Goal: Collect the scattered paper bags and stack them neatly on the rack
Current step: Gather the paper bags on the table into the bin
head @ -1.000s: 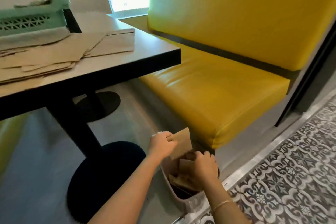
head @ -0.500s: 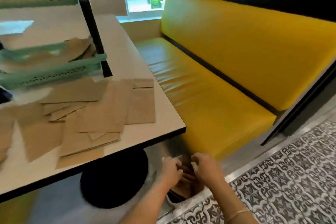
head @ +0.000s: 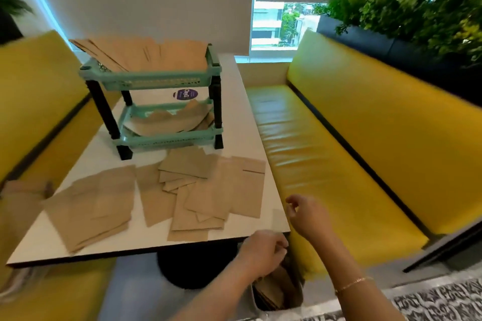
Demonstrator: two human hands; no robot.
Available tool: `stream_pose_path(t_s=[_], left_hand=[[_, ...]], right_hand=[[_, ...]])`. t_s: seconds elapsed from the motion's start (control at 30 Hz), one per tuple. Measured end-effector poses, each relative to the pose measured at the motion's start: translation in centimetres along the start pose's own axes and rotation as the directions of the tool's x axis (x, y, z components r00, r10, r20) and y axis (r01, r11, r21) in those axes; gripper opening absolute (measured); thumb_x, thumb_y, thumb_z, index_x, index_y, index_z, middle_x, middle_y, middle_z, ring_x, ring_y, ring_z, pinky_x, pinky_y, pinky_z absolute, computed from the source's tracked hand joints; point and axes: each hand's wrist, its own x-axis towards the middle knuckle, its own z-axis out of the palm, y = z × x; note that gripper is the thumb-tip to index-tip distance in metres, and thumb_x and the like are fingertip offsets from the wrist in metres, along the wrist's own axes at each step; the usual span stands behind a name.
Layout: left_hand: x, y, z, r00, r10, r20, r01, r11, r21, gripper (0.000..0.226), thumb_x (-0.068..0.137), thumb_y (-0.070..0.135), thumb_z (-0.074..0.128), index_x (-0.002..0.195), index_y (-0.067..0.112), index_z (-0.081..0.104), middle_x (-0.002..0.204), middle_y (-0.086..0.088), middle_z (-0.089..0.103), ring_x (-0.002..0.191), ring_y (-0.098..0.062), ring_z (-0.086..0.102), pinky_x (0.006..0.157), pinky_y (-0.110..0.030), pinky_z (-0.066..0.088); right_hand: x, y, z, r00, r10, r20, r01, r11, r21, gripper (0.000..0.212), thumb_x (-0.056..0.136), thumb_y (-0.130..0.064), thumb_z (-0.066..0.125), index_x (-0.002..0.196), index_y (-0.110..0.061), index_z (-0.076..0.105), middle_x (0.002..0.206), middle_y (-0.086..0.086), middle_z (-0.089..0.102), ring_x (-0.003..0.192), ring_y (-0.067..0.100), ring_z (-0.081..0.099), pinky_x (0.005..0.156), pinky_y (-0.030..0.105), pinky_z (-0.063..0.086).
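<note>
Progress: partly done by my reading; some bags sit on the rack (head: 156,81), many more lie loose
Top shelf: brown bags (head: 146,53) laid across it, fanned and overhanging the back left corner, not squared up
Lower shelf: a few more bags (head: 167,122), edges uneven, one leaning toward the right post
Table (head: 247,117): loose bags (head: 198,190) scattered over the near half in front of the rack, overlapping at odd angles, some close to the near edge
Bin (head: 276,294): on the floor beside the table foot, against the yellow bench (head: 326,164); crumpled brown bags inside it
Left hand (head: 263,250): above the bin, below the table's near right corner, fingers curled; whether it pinches a bag I cannot tell
Right hand (head: 305,214): raised just beside the table's right corner, fingers loosely curled, nothing held that shows
Left to do: gather the table bags, likely the bin ones too, square them into one pile, set them on a shelf, tidy the fanned top layer
Risk: thin flat paper slides easily, so a pile may splay when lifted
</note>
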Motion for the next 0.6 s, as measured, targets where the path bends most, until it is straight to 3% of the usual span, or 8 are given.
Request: stream_pose_path(t_s=[0.13,0.3,0.4,0.47,0.6], left_hand=[[-0.8,-0.7,-3.7,0.984,-0.061,-0.169,0.057,0.998,-0.030,0.024,0.093,0.025,0.052,0.113,0.021,0.063,0.111,0.001,0.065,0.100,-0.012,0.059,0.085,-0.025,0.047],[-0.5,-4.1,-7.7,0.914,-0.200,-0.353,0.221,0.975,0.019,0.027,0.093,0.029,0.050,0.116,0.022,0.061,0.115,0.001,0.063,0.104,-0.014,0.057,0.082,-0.024,0.045],[0.3,-6.4,-9.2,0.881,-0.284,-0.379,0.337,0.938,0.078,0.030,0.092,0.027,0.049,0.120,0.021,0.058,0.123,-0.002,0.056,0.116,-0.016,0.046,0.092,-0.027,0.040],[0.9,-7.6,-10.0,0.869,-0.327,-0.373,0.395,0.911,0.122,0.035,0.092,0.029,0.049,0.125,0.019,0.053,0.129,-0.003,0.050,0.123,-0.018,0.040,0.098,-0.029,0.037],[1.8,-9.6,-11.0,0.831,-0.444,-0.335,0.514,0.844,0.156,0.055,0.088,0.043,0.055,0.134,0.017,0.041,0.136,-0.008,0.041,0.125,-0.024,0.036,0.102,-0.034,0.037]], right_hand=[[1.8,-2.1,2.5,0.994,0.018,0.107,-0.020,1.000,0.014,0.037,0.091,-0.034,0.055,0.124,-0.016,0.057,0.124,0.004,0.061,0.111,0.020,0.057,0.088,0.029,0.045],[3.3,-5.1,6.0,0.972,0.162,0.171,-0.169,0.985,0.028,0.055,0.085,-0.052,0.058,0.117,-0.008,0.053,0.116,0.010,0.058,0.104,0.026,0.058,0.080,0.033,0.049],[3.7,-6.7,7.7,0.930,0.325,0.169,-0.343,0.935,0.087,0.077,0.069,-0.062,0.068,0.121,-0.009,0.047,0.122,0.010,0.050,0.110,0.028,0.053,0.087,0.037,0.050],[4.3,-7.6,8.1,0.897,0.415,0.150,-0.433,0.894,0.116,0.085,0.062,-0.058,0.076,0.124,-0.010,0.043,0.126,0.010,0.047,0.116,0.028,0.048,0.090,0.038,0.046],[6.5,-8.0,8.7,0.846,0.473,0.246,-0.512,0.850,0.125,0.079,0.051,-0.051,0.083,0.114,-0.013,0.056,0.118,0.011,0.053,0.107,0.027,0.050,0.087,0.037,0.049]])
